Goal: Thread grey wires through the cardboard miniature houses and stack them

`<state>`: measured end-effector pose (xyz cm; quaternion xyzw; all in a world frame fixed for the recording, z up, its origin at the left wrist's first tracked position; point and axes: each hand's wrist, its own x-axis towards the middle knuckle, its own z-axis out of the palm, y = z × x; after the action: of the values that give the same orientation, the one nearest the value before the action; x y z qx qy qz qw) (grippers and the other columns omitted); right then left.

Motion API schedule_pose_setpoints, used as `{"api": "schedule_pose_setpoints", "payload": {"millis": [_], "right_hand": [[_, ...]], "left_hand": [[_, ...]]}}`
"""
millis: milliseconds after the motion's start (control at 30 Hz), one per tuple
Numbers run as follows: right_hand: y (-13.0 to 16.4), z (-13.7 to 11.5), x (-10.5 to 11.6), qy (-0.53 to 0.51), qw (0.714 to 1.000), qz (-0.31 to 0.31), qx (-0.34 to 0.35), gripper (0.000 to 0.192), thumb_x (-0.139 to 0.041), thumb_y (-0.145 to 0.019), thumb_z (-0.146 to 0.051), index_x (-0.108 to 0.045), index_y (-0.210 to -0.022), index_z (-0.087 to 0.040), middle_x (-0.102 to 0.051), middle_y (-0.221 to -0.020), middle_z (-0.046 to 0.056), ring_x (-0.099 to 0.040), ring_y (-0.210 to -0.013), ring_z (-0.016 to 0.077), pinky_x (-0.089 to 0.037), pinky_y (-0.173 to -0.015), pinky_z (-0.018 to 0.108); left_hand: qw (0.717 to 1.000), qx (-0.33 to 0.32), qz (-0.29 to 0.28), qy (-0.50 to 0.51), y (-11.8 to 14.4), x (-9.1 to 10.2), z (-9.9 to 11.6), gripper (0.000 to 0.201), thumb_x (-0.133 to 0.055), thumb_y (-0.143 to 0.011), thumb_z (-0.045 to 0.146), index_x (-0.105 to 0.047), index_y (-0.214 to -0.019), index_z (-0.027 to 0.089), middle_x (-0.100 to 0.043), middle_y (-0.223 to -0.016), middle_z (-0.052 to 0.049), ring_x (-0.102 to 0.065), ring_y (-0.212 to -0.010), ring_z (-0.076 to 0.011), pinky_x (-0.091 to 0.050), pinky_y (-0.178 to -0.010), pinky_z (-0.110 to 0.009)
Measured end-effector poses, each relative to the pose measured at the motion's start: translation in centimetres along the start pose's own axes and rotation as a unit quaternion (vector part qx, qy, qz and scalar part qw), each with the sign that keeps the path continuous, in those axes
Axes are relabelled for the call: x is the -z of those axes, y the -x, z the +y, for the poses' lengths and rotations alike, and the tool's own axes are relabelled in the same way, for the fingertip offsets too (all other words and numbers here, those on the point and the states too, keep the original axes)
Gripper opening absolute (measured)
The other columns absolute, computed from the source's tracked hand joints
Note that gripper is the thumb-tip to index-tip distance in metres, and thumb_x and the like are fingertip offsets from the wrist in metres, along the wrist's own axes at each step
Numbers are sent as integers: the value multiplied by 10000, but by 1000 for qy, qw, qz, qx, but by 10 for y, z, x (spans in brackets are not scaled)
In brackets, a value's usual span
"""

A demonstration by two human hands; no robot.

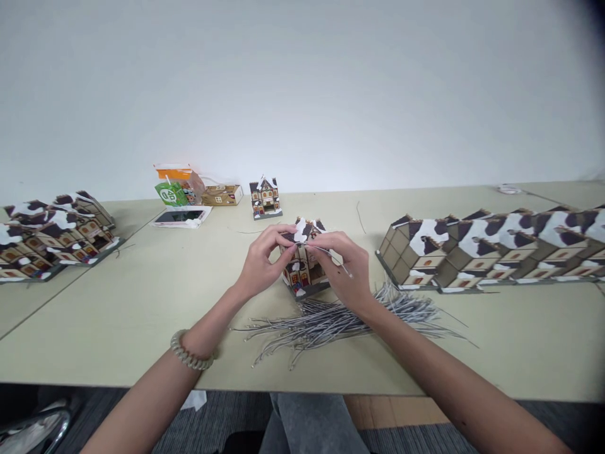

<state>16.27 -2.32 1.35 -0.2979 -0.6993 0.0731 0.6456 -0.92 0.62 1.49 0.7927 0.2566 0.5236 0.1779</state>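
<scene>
A miniature house (pixel 302 277) with a snowy dark roof stands on the table before me, partly covered by my hands. Both hands meet over its roof. My left hand (pixel 267 255) pinches one end of a thin silver cord (pixel 338 260) between thumb and forefinger. My right hand (pixel 347 268) grips the same cord, and its loose end sticks out past the fingers to the right. Close below the house lies a pile of grey cords (pixel 331 328), spread sideways under my right forearm.
Rows of similar houses stand at the right (pixel 467 252) and at the far left (pixel 61 233). One more small house (pixel 265 198) is at the back, near a brown box (pixel 222 195), a phone (pixel 182 217), a green packet (pixel 171 194) and an orange bag (pixel 176 173).
</scene>
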Motion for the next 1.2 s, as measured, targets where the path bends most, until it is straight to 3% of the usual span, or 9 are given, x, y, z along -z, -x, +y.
{"api": "schedule_pose_setpoints", "payload": {"millis": [233, 367, 733, 867, 1033, 1200], "right_hand": [[0, 7, -4, 26, 999, -7, -24, 98, -612, -838, -243, -709, -845, -256, -652, -818, 21, -603, -817, 163, -504, -734, 327], [-2, 8, -6, 28, 999, -4, -22, 92, -620, -834, -232, -710, -833, -245, -638, -819, 26, -586, -810, 162, -494, -725, 322], [-5, 3, -5, 34, 999, 37, 4, 90, -620, -830, -207, -702, -819, -242, -703, -774, 21, -634, -760, 164, -514, -708, 333], [-6, 3, -7, 33, 999, 21, 5, 76, -637, -821, -236, -710, -807, -254, -716, -764, 12, -642, -760, 169, -520, -699, 343], [-7, 3, -8, 46, 999, 0, 17, 62, -656, -809, -232, -708, -784, -256, -724, -753, 5, -646, -751, 168, -518, -710, 343], [-6, 2, -6, 46, 999, 13, 10, 91, -670, -796, -240, -701, -881, -252, -731, -819, 22, -648, -774, 172, -528, -696, 339]], "left_hand": [[998, 43, 19, 37, 0, -1, -1, 145, -617, -830, 250, -629, -955, 178, -609, -1117, -137, -567, -1127, -219, -517, -900, -377], [999, 32, 32, 11, 0, -2, -1, 79, -615, -833, 237, -664, -855, 180, -635, -1082, -125, -590, -1096, -218, -519, -900, -379], [999, 16, -2, 38, -1, 1, -4, 63, -591, -848, 230, -612, -845, 170, -608, -1090, -133, -568, -1109, -201, -507, -909, -367], [999, 18, 17, 33, -1, 0, -2, 103, -617, -831, 258, -634, -902, 185, -624, -1066, -127, -585, -1076, -207, -527, -872, -366], [1000, -1, 12, 3, -3, 1, -3, 71, -607, -836, 236, -643, -825, 177, -642, -1050, -127, -595, -1058, -210, -513, -881, -379], [1000, 11, -3, 14, -3, 3, -5, 91, -583, -849, 244, -599, -801, 169, -616, -1091, -143, -571, -1090, -204, -518, -873, -367]]}}
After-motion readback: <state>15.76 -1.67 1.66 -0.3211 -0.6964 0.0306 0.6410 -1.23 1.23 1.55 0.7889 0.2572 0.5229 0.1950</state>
